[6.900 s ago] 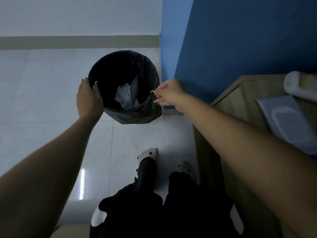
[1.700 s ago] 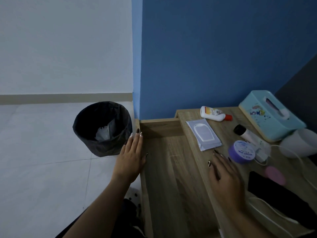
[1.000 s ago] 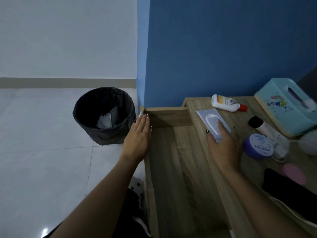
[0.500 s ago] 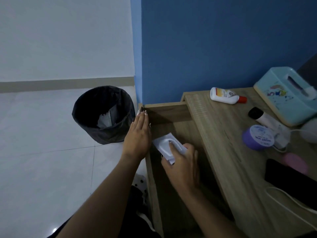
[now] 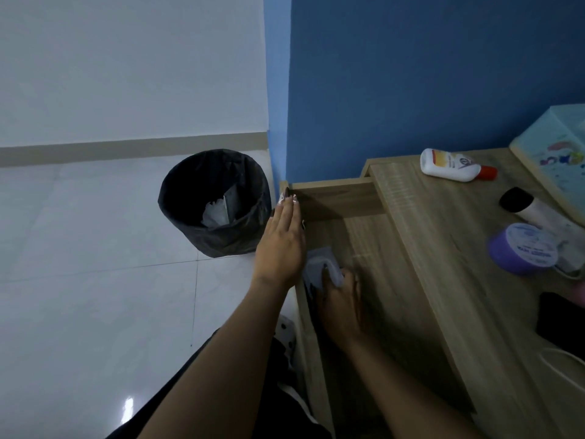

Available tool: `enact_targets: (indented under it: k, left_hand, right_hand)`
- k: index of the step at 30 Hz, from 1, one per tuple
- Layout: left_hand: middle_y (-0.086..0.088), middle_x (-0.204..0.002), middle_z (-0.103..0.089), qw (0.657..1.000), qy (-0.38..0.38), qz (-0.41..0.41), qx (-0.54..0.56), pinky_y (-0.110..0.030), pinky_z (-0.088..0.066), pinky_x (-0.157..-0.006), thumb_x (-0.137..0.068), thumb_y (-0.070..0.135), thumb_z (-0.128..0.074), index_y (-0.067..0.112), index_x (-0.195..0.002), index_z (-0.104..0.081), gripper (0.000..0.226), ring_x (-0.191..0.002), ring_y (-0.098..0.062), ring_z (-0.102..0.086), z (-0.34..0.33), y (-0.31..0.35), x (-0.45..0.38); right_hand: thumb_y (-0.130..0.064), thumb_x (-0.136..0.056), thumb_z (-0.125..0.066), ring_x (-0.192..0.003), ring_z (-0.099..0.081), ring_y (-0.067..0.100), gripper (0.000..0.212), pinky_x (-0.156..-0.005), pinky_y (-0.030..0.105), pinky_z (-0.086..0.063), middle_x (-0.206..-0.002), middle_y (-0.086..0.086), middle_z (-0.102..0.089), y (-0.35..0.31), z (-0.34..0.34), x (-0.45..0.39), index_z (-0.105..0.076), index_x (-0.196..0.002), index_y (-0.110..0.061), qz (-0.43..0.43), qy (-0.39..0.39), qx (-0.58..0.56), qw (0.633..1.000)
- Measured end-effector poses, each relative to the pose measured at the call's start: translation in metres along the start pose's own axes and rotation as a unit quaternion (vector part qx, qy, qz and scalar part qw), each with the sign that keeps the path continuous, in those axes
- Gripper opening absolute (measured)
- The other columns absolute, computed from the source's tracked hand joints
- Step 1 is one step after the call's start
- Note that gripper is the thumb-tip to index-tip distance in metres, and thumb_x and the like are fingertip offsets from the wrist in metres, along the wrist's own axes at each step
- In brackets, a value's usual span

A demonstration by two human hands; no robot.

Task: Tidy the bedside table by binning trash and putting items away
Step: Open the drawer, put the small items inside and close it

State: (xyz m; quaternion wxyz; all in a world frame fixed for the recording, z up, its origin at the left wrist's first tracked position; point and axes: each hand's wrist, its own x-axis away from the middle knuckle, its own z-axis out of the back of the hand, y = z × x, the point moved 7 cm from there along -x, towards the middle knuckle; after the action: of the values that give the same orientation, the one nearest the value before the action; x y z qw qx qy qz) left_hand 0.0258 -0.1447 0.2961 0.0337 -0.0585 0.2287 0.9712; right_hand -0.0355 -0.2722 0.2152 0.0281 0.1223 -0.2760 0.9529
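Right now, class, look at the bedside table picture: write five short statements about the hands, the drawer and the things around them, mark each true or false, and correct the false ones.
1. The right hand holds a pale wipes packet inside the open drawer. True.
2. The left hand grips the bin. False: it rests flat, fingers straight, on the drawer's outer edge.
3. The black bin stands on the floor, left of the drawer. True.
4. The white bottle with a red cap stands upright. False: it lies on its side on the tabletop.
5. The purple tub is in the drawer. False: it sits on the tabletop.
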Motion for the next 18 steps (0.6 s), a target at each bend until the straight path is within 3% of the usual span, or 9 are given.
enact_targets:
  k: [3,7,13,18]
  left_hand:
    - [-0.012,-0.159,-0.012,1.000,0.005,-0.002,0.011,-0.029,-0.006,-0.117,-0.101,0.014,-0.026,0.005,-0.149,-0.014,0.051,-0.148,-0.024,-0.006,0.001,0.000,0.001]
    - [-0.011,-0.160,-0.010,1.000,0.008,-0.005,0.018,-0.028,-0.004,-0.118,-0.101,0.017,-0.026,0.006,-0.150,-0.013,0.051,-0.149,-0.022,-0.004,0.000,-0.002,0.001]
    - [-0.010,-0.160,-0.011,1.000,0.004,-0.007,0.015,-0.031,-0.010,-0.119,-0.087,0.039,-0.001,0.006,-0.150,-0.013,0.072,-0.148,-0.022,-0.006,-0.006,-0.003,0.001]
    - [-0.010,-0.160,-0.011,1.000,-0.002,0.000,0.019,-0.031,-0.009,-0.120,-0.096,0.030,-0.015,0.007,-0.150,-0.013,0.058,-0.148,-0.021,-0.005,-0.008,-0.006,0.000]
  right_hand:
    - [-0.036,-0.097,-0.044,-0.129,-0.041,0.025,0.047,-0.107,0.046,-0.040,-0.147,0.010,-0.037,-0.002,-0.004,-0.015,-0.034,-0.142,-0.028,-0.033,0.024,-0.028,0.999]
    - [-0.042,-0.095,-0.047,-0.142,-0.019,0.034,0.072,-0.113,0.047,-0.023,-0.156,0.013,-0.015,-0.009,-0.015,-0.035,-0.006,-0.154,-0.032,-0.031,-0.044,0.099,0.994]
    - [-0.042,-0.096,-0.045,-0.139,-0.023,0.034,0.067,-0.111,0.046,-0.022,-0.156,0.014,-0.019,-0.024,-0.016,-0.057,-0.012,-0.153,-0.030,-0.026,-0.021,0.145,0.989]
    - [-0.042,-0.093,-0.052,-0.139,-0.024,0.033,0.076,-0.109,0.045,-0.025,-0.157,0.014,-0.017,-0.025,-0.019,-0.068,-0.007,-0.154,-0.031,-0.033,-0.027,0.153,0.987]
